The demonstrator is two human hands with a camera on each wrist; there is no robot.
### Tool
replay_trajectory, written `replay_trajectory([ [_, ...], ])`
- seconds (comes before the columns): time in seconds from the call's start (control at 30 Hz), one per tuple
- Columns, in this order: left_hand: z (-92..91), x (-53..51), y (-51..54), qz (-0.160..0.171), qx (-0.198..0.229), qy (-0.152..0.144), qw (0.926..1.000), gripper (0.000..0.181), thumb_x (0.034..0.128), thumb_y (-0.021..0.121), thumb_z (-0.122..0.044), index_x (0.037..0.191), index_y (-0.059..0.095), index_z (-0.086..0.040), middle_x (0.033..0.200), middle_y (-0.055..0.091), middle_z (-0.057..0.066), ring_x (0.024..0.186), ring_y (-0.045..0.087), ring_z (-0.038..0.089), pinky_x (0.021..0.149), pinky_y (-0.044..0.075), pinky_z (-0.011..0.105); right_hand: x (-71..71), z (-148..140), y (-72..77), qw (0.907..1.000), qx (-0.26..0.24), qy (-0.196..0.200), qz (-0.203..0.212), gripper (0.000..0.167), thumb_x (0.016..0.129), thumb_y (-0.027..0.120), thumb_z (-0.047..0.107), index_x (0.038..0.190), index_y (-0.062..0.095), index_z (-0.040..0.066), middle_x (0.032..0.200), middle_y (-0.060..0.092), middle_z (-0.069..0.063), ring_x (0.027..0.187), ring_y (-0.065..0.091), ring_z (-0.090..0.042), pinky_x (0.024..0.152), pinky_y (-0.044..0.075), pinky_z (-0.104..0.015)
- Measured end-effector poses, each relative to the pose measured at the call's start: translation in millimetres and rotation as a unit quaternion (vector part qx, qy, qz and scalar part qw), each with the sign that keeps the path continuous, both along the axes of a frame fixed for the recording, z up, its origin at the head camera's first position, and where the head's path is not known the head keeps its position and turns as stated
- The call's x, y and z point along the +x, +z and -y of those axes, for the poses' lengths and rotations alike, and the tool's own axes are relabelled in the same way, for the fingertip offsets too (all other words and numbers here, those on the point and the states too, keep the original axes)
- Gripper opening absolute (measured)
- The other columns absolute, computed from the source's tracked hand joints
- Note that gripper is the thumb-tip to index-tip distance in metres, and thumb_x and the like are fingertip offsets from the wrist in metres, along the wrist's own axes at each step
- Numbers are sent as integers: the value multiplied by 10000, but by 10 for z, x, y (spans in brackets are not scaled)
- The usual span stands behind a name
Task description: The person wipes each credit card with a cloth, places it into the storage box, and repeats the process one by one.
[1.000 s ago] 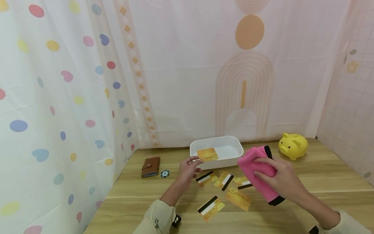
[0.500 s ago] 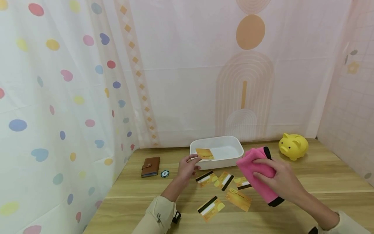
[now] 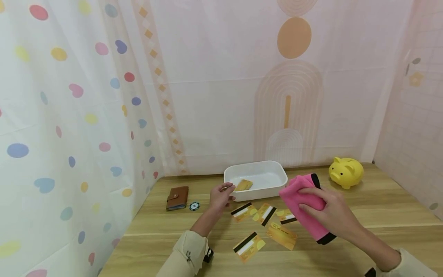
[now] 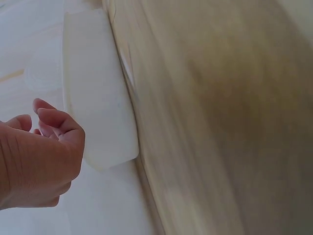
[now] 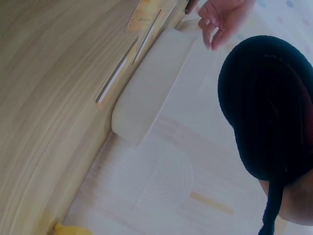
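Where the head camera looks across the bench (image 3: 162, 246), the left hand (image 3: 219, 196) is at the near left corner of a white bin (image 3: 263, 192), though whether it touches the rim is hard to tell. One gold card (image 3: 244, 185) is inside the bin, just beyond the fingertips; five loose cards (image 3: 282, 235) lie spread in front. The right hand (image 3: 333, 209) grips a folded pink cloth (image 3: 308, 209) with black edging. The cards look light, thin and fairly stiff, probably slippery, so a pinch on two opposite edges should suit them. The cloth seems soft and forgiving, best held across its folded middle.

From the left wrist, the fingers bend loosely beside the bin, with no card visible in them.

From the right wrist, the cloth's dark end fills the right side, hiding the fingers that hold it; the bin, nearby cards and left hand show past it.
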State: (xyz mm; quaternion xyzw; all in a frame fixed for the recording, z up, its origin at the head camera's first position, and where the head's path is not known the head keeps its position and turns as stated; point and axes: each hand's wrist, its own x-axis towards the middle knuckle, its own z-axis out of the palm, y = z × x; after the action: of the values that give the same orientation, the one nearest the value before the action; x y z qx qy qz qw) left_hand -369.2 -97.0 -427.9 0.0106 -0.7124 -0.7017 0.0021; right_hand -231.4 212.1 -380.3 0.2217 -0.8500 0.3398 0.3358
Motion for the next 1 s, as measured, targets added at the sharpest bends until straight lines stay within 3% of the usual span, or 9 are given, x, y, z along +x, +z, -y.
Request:
replay_trajectory([
  [0.17, 65, 41, 34, -80, -498, -142, 9986, 217, 950, 675, -194, 1105, 648, -44, 1077, 677, 126, 709, 667, 170, 548, 435, 256, 5, 9, 2, 10000, -5, -10, 38, 355, 727, 877, 92, 1042, 736, 177, 967, 717, -58, 740, 547, -75, 536, 484, -226],
  [0.3, 134, 102, 24, -251, -1170, -620, 9909, 237, 931, 702, -183, 1100, 659, -22, 975, 690, 71, 758, 676, 242, 508, 413, 232, 9, 9, 2, 10000, 2, -21, 60, 356, 728, 878, 101, 1045, 736, 179, 974, 716, -64, 739, 545, -73, 530, 480, -225],
  [0.4, 185, 147, 4, -417, -1615, -1068, 9802, 231, 930, 702, -154, 1095, 662, 2, 922, 688, 59, 734, 667, 241, 498, 405, 231, 9, 9, -1, 10000, 9, -13, 69, 356, 729, 879, 105, 1046, 735, 180, 978, 713, -66, 738, 547, -72, 529, 481, -224],
  [0.5, 222, 169, -9, -640, -1848, -1536, 9686, 239, 921, 696, -86, 1098, 644, 65, 917, 698, 92, 734, 664, 238, 539, 475, 258, 8, 11, -4, 10000, 19, 9, 49, 357, 726, 880, 100, 1043, 737, 179, 981, 714, -65, 737, 555, -77, 534, 488, -226],
  [0.67, 259, 168, -17, -591, -2339, -2181, 9456, 319, 897, 726, -86, 1130, 620, 104, 937, 691, 118, 764, 660, 233, 656, 566, 337, 13, 14, 0, 10000, 30, 51, 76, 355, 731, 877, 98, 1048, 734, 169, 994, 709, -71, 742, 559, -78, 539, 492, -226],
  [0.87, 261, 167, -30, -520, -3187, -2383, 9159, 389, 847, 794, -119, 1147, 623, 59, 1011, 682, 158, 876, 655, 220, 731, 561, 350, 23, 17, 4, 9998, 21, 55, 176, 349, 743, 872, 109, 1057, 732, 167, 999, 703, -75, 741, 555, -77, 536, 491, -226],
  [1.0, 254, 169, -34, -564, -3581, -2381, 9011, 389, 815, 814, -79, 1137, 637, 51, 1012, 683, 161, 952, 644, 255, 771, 548, 359, 25, 18, 5, 9998, 0, 69, 201, 349, 744, 870, 108, 1059, 732, 167, 998, 702, -78, 738, 556, -72, 534, 491, -226],
])
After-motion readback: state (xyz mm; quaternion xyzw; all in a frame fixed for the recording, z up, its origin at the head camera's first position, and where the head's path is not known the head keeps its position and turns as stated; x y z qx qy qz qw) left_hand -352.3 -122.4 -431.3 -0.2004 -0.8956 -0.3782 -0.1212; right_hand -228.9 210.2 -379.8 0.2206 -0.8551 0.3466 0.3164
